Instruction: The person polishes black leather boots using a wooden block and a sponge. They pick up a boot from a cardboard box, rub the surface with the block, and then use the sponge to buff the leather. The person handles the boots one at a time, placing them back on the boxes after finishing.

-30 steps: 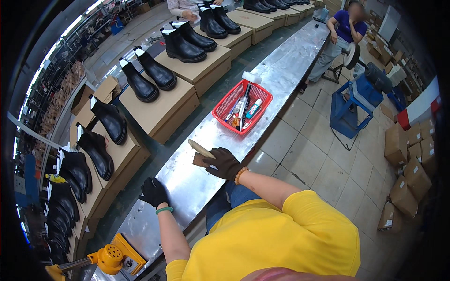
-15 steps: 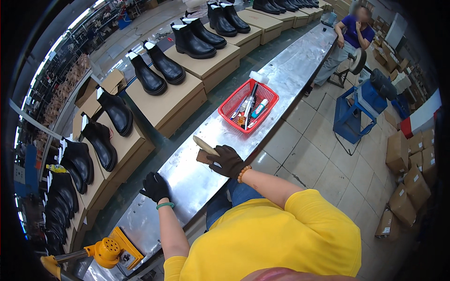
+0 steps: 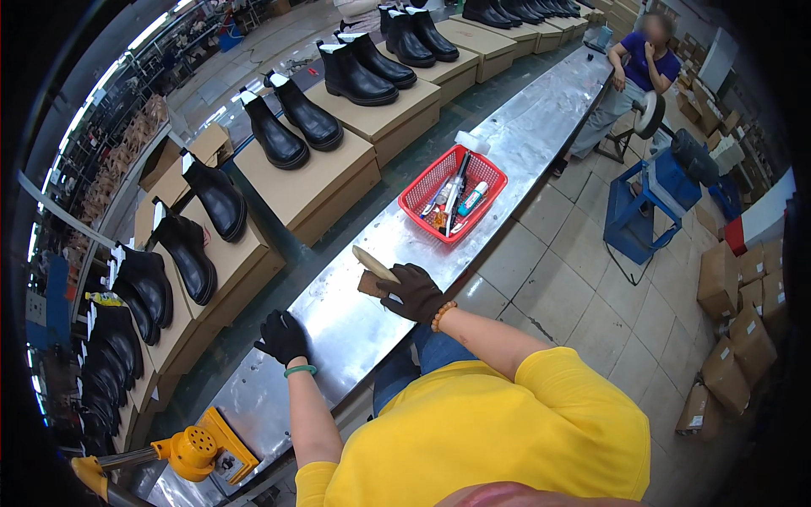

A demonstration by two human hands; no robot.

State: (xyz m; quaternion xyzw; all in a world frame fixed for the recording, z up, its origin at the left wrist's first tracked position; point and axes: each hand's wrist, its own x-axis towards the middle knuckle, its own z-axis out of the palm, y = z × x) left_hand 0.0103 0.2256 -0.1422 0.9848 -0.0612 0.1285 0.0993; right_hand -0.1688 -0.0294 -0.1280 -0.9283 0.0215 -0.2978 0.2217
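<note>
My right hand (image 3: pixel 416 294), in a dark brown glove, is closed around one end of what looks like a brush (image 3: pixel 373 264). Its long, pale, rounded wooden back points up and left, with a brown bristle-like block (image 3: pixel 370 283) beside it; the glove hides the rest. On the metal bench (image 3: pixel 338 338) lies my left hand (image 3: pixel 284 336) in a black glove, palm down, fingers somewhat apart, holding nothing. Beyond my right hand sits a red plastic basket (image 3: pixel 453 193) with a tube (image 3: pixel 473 198) and several pens or slim tools.
Cardboard boxes (image 3: pixel 312 186) carrying black ankle boots (image 3: pixel 274 131) line the bench's far side. A yellow lamp-like device (image 3: pixel 193 454) stands at lower left. A person in purple (image 3: pixel 644 61) sits at the far end. Blue machine stands (image 3: pixel 642 207) and cartons (image 3: pixel 728 372) occupy the right.
The whole view has shifted slightly, with the boots and basket appearing a little further right. Both hands keep their places on the bench, and the right still grips the brush.
</note>
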